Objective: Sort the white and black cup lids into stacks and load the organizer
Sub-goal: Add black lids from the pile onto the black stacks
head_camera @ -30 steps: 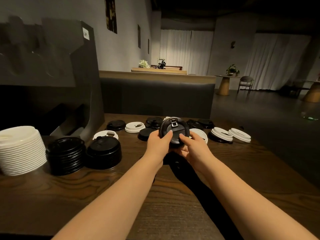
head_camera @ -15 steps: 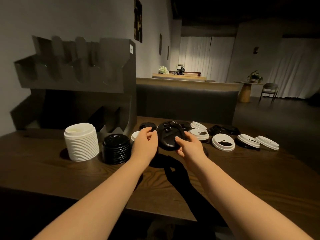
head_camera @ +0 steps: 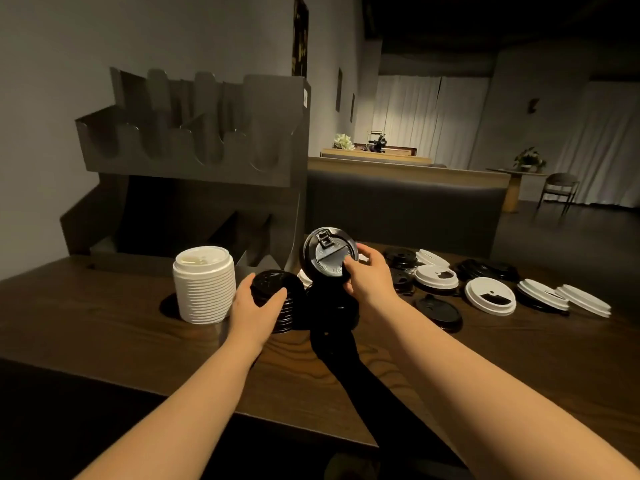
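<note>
My right hand (head_camera: 369,276) holds a black lid (head_camera: 327,252) tilted up on edge above the table, its top face toward me. My left hand (head_camera: 254,301) curls around a stack of black lids (head_camera: 273,289) standing on the table. A tall stack of white lids (head_camera: 204,284) stands just left of it. Loose white lids (head_camera: 490,295) and black lids (head_camera: 438,308) lie scattered to the right. The dark grey organizer (head_camera: 194,157) rises behind the stacks, with scooped upper slots and open lower bays.
The wooden table (head_camera: 519,358) has its near edge running across the lower part of the view. A padded booth back (head_camera: 398,209) stands behind the table. Further off are a counter, a round table and a chair.
My left hand let go of the held black lid and dropped onto the black stack. My right hand carried the lid leftward. My view turned left, showing more of the organizer.
</note>
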Motion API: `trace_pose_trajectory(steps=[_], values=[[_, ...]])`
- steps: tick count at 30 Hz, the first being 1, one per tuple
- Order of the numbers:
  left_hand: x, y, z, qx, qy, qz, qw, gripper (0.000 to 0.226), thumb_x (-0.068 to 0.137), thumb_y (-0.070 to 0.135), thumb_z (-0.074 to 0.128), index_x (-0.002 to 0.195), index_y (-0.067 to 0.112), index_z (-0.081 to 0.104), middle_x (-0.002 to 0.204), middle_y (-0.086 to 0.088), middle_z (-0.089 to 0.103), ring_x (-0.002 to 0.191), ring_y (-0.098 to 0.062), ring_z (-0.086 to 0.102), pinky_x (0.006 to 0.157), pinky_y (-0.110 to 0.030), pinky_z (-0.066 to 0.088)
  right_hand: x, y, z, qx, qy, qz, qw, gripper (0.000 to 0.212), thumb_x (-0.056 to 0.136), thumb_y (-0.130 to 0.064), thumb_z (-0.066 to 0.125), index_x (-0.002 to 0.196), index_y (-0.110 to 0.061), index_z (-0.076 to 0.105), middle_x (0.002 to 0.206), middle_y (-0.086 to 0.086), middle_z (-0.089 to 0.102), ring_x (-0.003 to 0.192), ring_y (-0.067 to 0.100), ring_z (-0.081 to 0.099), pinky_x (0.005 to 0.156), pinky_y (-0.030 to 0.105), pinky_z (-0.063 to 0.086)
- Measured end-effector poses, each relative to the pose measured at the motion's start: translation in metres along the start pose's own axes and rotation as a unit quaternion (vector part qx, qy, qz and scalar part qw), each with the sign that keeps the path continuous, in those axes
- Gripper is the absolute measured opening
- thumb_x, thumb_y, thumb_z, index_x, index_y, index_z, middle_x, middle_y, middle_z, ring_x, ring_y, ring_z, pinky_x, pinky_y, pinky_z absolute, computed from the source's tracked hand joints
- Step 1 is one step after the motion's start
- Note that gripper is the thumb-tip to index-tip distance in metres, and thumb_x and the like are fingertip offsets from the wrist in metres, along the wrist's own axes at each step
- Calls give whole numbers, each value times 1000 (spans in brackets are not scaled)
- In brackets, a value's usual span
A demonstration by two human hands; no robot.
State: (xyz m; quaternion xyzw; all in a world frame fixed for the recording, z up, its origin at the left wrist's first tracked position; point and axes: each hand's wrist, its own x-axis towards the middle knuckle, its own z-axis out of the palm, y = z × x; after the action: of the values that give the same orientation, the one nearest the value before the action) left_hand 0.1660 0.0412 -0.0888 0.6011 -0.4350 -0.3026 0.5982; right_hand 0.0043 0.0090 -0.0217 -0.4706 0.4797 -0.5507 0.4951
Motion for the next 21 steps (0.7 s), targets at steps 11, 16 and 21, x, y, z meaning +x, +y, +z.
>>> trace_pose_trajectory(steps=[11, 16, 21], values=[[11, -6, -4, -118, -47, -39, 991, 42, 99, 17, 39, 139, 20, 45, 135, -2, 51, 125, -21, 47, 108, -45, 38, 20, 12, 48, -196, -80, -65, 975, 23, 97, -17, 51, 119, -16, 56, 121, 4, 58, 104, 14, 54, 86, 26, 47], [8, -6, -3, -109, -35, -44, 992, 47, 98, 45, 34, 136, 22, 48, 133, -5, 53, 122, -22, 49, 108, -45, 37, 22, 16, 61, -321, -107, -119, 933, 26, 98, -21, 44, 120, -17, 57, 114, 3, 62, 106, 17, 58, 93, 35, 49], [7, -5, -2, -79, -8, -8, 997, 50, 100, 41, 36, 146, 24, 32, 146, -2, 40, 131, -20, 40, 101, -28, 33, 28, 18, 65, -437, -133, -119, 882, 30, 97, -24, 44, 123, -18, 60, 119, 3, 64, 109, 17, 58, 96, 36, 49]])
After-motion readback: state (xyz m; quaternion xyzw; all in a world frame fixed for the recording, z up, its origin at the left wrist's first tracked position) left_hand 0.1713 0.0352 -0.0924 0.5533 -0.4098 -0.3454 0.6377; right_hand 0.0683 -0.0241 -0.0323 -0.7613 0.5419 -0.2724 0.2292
